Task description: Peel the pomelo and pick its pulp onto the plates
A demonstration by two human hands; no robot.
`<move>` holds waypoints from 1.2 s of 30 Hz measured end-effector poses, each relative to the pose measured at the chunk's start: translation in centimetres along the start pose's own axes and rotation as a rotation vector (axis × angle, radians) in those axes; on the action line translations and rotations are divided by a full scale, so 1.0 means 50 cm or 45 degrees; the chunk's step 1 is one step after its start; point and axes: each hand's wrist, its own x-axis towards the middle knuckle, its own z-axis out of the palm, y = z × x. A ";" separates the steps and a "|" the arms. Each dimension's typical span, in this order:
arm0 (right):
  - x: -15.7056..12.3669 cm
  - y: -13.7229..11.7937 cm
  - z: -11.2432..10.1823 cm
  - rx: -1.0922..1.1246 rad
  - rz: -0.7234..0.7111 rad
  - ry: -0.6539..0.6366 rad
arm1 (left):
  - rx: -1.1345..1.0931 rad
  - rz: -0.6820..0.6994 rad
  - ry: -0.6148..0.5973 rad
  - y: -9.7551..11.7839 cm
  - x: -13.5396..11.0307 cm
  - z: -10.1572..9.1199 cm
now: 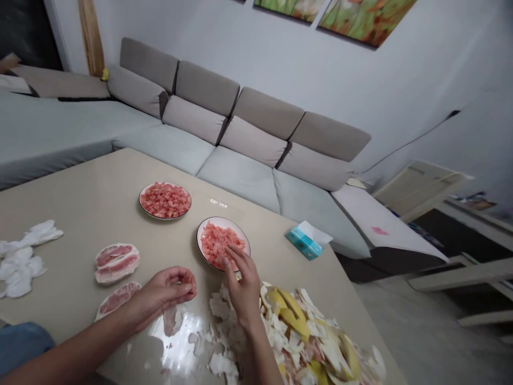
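Note:
My left hand (170, 293) hovers over the table with its fingers curled inward; a reddish bit shows at the fingertips, too small to name. Over the near rim of a plate (245, 235) of pink pomelo pulp (218, 240), my right hand (243, 283) has its fingers apart, the tips at the pulp. Whether they touch it I cannot tell. Left of my left hand lie a peeled pomelo chunk (117, 263) and another pomelo piece (119, 297), partly behind my forearm. A scrap of membrane (173, 320) rests below the left hand.
A fuller plate of pulp (165, 200) stands farther back. Yellow and white pomelo peel (296, 315) is heaped at the right front. Crumpled tissues (22, 264) lie at left, a blue tissue pack (304, 241) near the right edge. A grey sofa (236, 168) runs behind the table (92, 187).

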 end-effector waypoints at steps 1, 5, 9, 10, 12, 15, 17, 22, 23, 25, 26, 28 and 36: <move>-0.005 -0.007 -0.001 0.000 0.007 -0.034 | 0.044 0.041 -0.014 -0.004 0.003 -0.002; -0.039 -0.042 0.011 0.177 0.183 -0.400 | 0.223 0.201 -0.014 -0.020 0.013 -0.013; -0.059 -0.064 0.033 0.285 0.267 -0.515 | 0.316 0.243 0.015 -0.026 0.014 -0.019; -0.061 -0.064 0.036 0.301 0.273 -0.515 | 0.322 0.244 0.020 -0.026 0.014 -0.020; -0.061 -0.062 0.041 0.330 0.284 -0.517 | 0.330 0.244 0.035 -0.025 0.013 -0.020; -0.060 -0.054 0.044 0.412 0.343 -0.519 | 0.306 0.207 0.025 -0.021 0.012 -0.018; -0.060 -0.050 0.045 0.513 0.416 -0.506 | 0.249 0.162 0.006 -0.017 0.010 -0.014; -0.060 -0.049 0.051 0.832 0.625 -0.513 | 0.111 0.103 0.034 -0.003 -0.002 0.003; -0.059 -0.048 0.052 0.871 0.654 -0.510 | 0.085 0.082 0.047 0.001 -0.005 0.006; -0.056 -0.039 0.051 0.932 0.680 -0.469 | 0.029 0.030 0.083 0.007 -0.009 0.010; -0.053 -0.031 0.049 0.952 0.678 -0.424 | 0.005 0.004 0.102 0.010 -0.011 0.011; -0.042 -0.009 0.040 0.939 0.653 -0.279 | -0.017 -0.041 0.127 0.013 -0.014 0.010; -0.010 0.040 -0.003 0.048 0.172 0.160 | -0.013 -0.125 0.068 0.004 -0.013 0.008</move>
